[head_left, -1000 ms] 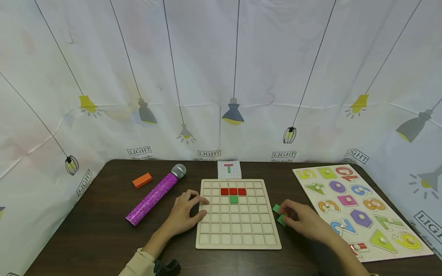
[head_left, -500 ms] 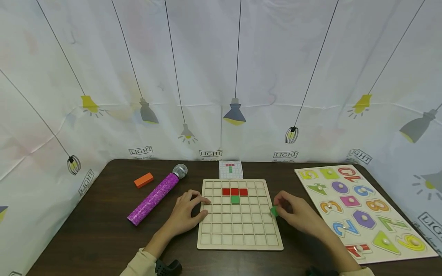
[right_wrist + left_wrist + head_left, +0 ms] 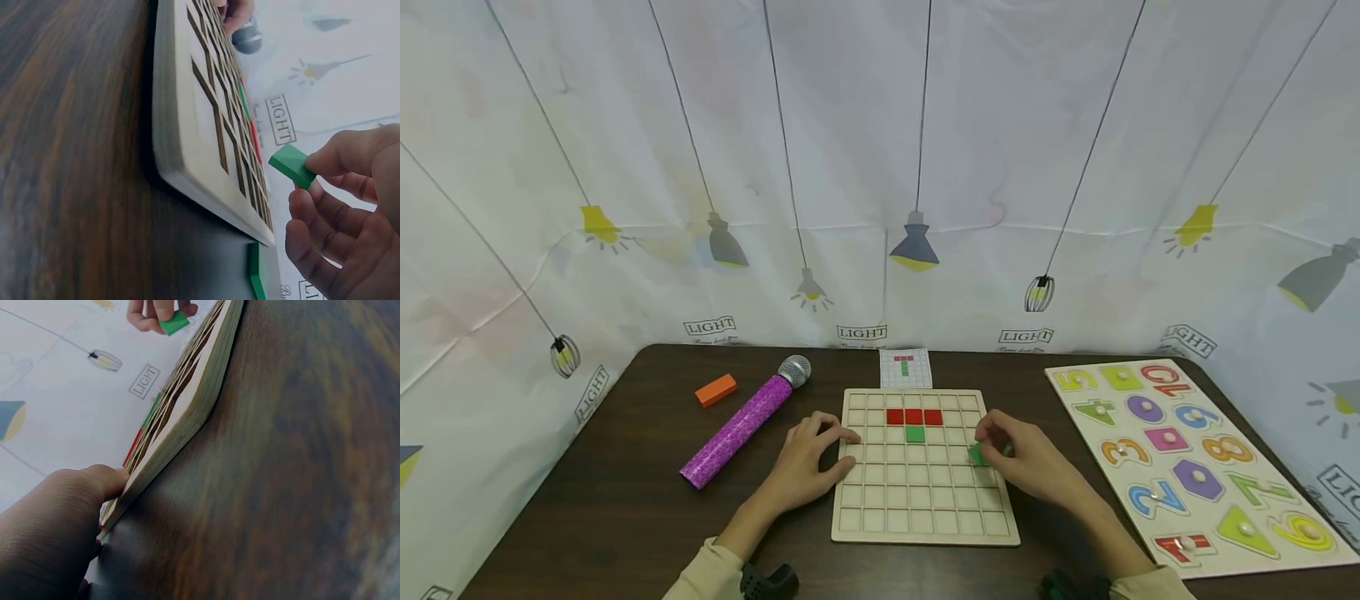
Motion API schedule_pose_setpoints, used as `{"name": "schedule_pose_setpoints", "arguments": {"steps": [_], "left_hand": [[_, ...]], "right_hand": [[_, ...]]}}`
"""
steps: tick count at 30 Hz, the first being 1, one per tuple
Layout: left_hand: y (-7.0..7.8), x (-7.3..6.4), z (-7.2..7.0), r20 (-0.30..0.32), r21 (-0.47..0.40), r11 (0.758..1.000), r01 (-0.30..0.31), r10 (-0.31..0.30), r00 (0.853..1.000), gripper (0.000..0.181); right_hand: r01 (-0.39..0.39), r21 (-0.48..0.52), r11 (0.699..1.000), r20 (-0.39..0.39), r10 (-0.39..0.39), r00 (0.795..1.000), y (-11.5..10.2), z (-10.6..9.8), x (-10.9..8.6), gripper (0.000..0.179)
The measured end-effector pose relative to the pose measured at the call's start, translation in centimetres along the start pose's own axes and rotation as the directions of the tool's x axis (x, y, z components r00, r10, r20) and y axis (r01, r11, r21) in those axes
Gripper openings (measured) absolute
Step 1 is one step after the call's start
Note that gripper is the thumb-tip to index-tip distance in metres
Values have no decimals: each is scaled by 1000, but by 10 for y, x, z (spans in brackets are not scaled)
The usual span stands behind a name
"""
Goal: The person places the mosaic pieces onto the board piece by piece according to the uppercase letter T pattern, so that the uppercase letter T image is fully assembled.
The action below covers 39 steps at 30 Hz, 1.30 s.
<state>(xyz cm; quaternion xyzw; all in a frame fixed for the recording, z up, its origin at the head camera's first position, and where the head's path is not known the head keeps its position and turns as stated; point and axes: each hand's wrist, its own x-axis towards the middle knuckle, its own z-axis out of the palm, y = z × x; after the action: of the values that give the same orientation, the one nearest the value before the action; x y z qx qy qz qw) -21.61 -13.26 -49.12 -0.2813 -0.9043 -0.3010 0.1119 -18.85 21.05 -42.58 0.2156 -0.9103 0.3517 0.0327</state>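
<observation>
My right hand (image 3: 1022, 454) pinches a green square tile (image 3: 977, 455) between thumb and fingers, over the right side of the wooden grid board (image 3: 925, 526). The right wrist view shows this tile (image 3: 292, 165) tilted and raised above the board. Another green tile (image 3: 256, 270) lies on the table beside the board, mostly behind my right hand in the head view. My left hand (image 3: 805, 458) rests at the board's left edge, thumb and index finger touching the frame. Set in the grid are a row of three red tiles (image 3: 913, 416) and one green tile (image 3: 915, 433) below the middle one.
A card with a coloured T pattern (image 3: 906, 369) lies behind the board. To the left are a purple glittery microphone (image 3: 737, 431) and an orange block (image 3: 716, 390). A number-and-shape puzzle board (image 3: 1213, 467) occupies the right of the dark table (image 3: 617, 500).
My right hand has picked up a green tile from the table beside the board and moved it left over the grid. My left hand stays at the board's edge.
</observation>
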Motion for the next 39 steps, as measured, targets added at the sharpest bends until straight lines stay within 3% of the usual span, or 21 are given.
{"name": "schedule_pose_setpoints", "arguments": {"steps": [11, 18, 26, 39], "left_hand": [[-2, 0, 4, -31, -1, 1000, -26, 26, 999, 22], [0, 0, 3, -10, 5, 1000, -13, 13, 1000, 23], [0, 2, 1, 18, 2, 1000, 3, -3, 1000, 24], [-1, 2, 0, 18, -1, 1000, 8, -8, 1000, 23]], "right_hand": [[-24, 28, 999, 12, 24, 1000, -3, 11, 12, 8], [-28, 61, 998, 32, 27, 999, -7, 18, 18, 6], [25, 85, 996, 55, -30, 998, -10, 27, 27, 4], [20, 108, 994, 73, -28, 997, -19, 42, 39, 5]]}}
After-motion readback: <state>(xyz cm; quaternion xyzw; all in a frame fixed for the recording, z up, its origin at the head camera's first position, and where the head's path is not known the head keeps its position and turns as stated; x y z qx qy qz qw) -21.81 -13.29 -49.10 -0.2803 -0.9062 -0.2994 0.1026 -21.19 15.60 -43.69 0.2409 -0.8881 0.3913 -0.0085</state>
